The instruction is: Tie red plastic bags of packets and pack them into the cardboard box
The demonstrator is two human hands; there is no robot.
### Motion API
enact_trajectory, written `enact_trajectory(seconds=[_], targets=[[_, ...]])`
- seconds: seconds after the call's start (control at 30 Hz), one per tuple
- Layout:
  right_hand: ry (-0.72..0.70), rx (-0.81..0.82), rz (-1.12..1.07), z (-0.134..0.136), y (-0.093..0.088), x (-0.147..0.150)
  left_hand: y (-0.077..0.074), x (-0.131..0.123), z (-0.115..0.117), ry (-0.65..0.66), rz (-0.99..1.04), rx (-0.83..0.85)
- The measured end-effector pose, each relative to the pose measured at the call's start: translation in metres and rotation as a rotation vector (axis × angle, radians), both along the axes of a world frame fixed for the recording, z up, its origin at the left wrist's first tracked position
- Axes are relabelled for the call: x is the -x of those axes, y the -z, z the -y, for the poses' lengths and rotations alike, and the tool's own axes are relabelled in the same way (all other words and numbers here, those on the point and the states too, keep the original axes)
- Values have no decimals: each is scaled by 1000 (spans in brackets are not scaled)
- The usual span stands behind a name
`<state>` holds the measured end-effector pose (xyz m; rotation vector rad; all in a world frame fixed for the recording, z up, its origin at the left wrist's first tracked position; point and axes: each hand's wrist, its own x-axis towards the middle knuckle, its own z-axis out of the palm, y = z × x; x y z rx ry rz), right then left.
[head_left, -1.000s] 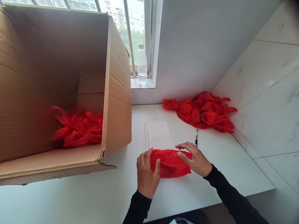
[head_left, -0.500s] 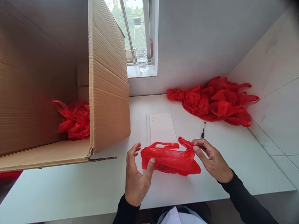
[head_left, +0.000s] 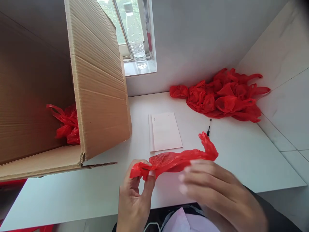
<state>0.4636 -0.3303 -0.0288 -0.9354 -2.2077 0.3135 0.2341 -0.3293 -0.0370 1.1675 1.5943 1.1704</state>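
Pinching one end of a thin, crinkled red plastic bag (head_left: pixel 176 159), the left hand (head_left: pixel 135 199) grasps it above the white desk (head_left: pixel 231 154). The right hand (head_left: pixel 217 193), blurred, lies against the stretched bag's middle; whether it grips cannot be told. A flat paper sheet (head_left: pixel 165 131) lies just beyond.

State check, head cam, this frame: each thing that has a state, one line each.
red bag in hand: stretched out long, crumpled, off the table
left hand: pinching the bag's left end
right hand: blurred, on the bag's right part
cardboard box: open, on its side
red bags in box: crumpled, loose
red bag pile: crumpled heap on table
water bottle: upright, capped, on sill
paper: flat
pen: lying flat
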Motion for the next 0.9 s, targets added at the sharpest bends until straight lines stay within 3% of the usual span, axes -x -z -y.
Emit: enact_trajectory(seconds=[0.03,0.17,0.3,0.47,0.57,0.63,0.77,0.9], targets=[[-53,16,118,-7,4,7,1,0,1,-11,25,-1],[16,232,481,-28,27,20,12,5,5,36,176,-30],[-7,467,545,-24,34,21,18,12,10,94,340,14],[42,543,755,-25,38,25,8,16,14,195,414,-16],[119,569,751,-35,43,30,6,17,19,286,441,32],[144,558,728,-40,46,36,9,17,21,252,465,60],[23,514,660,-46,59,57,18,15,19,157,517,68],[10,573,588,-49,73,75,20,12,18,99,396,17]])
